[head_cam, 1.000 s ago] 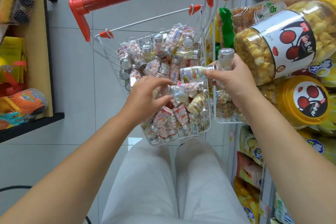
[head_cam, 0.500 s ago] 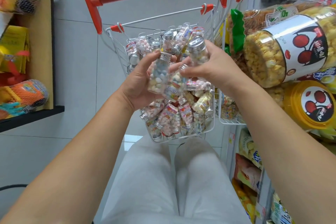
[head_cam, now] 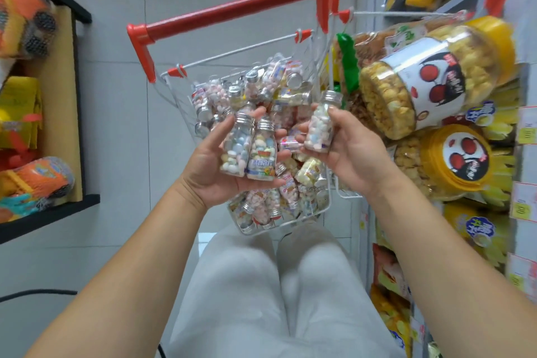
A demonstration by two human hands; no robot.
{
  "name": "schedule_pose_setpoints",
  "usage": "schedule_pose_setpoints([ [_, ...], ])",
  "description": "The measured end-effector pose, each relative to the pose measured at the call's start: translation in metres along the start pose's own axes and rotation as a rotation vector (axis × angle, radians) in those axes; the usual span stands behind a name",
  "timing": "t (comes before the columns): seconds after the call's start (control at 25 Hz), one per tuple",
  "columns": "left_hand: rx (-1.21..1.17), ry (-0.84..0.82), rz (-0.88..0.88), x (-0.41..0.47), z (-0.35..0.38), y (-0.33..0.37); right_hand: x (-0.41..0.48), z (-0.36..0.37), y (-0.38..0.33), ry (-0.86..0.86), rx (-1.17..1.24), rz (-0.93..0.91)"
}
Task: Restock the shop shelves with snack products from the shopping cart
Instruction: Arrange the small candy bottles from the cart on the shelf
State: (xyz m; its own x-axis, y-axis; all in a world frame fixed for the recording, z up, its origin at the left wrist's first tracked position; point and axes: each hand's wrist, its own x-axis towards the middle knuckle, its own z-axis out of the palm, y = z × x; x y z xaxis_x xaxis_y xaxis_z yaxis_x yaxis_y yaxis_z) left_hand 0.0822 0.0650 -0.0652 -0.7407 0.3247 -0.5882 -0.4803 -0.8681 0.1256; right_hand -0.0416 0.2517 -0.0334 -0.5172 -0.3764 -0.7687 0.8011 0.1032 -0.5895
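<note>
Though brimful, cart partly behind left hand.

**Bare arms, pale trousers**

The left forearm and right forearm are bare along their whole visible length, as are the left hand and right hand. The legs wear loose, light grey-white trousers of plain, smooth cloth, with soft folds between the thighs.

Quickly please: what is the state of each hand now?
Left hand: holds two small clear candy bottles with silver caps.
Right hand: holds one such clear candy bottle.
</note>
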Motion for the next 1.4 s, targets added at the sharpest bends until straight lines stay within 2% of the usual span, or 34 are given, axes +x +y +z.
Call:
schedule_pose_setpoints([
  [0.2,0.101,-0.195,-0.053,0.004,0.084,0.003,-0.075,-0.016,-0.046,0.032,0.093,-0.202],
  [0.36,0.241,-0.334,-0.114,0.006,0.168,-0.001,-0.145,-0.031,-0.091,0.263,0.033,-0.406],
  [0.48,0.317,-0.374,-0.175,0.01,0.225,-0.013,-0.194,-0.051,-0.112,0.379,0.055,-0.505],
  [0.68,0.355,-0.436,-0.247,0.035,0.314,-0.048,-0.26,-0.109,-0.143,0.407,0.109,-0.621],
  [0.76,0.359,-0.482,-0.262,0.052,0.351,-0.065,-0.284,-0.142,-0.164,0.526,0.053,-0.74],
  [0.88,0.35,-0.529,-0.23,0.073,0.399,-0.084,-0.31,-0.196,-0.206,0.884,-0.148,-0.886],
  [1.0,0.371,-0.554,-0.182,0.089,0.428,-0.096,-0.307,-0.238,-0.25,1.124,-0.473,-0.888],
  [1.12,0.359,-0.545,-0.173,0.103,0.432,-0.101,-0.272,-0.258,-0.285,1.169,-0.718,-0.746],
  [1.24,0.358,-0.525,-0.163,0.113,0.423,-0.098,-0.24,-0.267,-0.306,1.144,-0.754,-0.669],
  [1.4,0.356,-0.511,-0.16,0.118,0.418,-0.089,-0.222,-0.269,-0.326,1.123,-0.719,-0.692],
])
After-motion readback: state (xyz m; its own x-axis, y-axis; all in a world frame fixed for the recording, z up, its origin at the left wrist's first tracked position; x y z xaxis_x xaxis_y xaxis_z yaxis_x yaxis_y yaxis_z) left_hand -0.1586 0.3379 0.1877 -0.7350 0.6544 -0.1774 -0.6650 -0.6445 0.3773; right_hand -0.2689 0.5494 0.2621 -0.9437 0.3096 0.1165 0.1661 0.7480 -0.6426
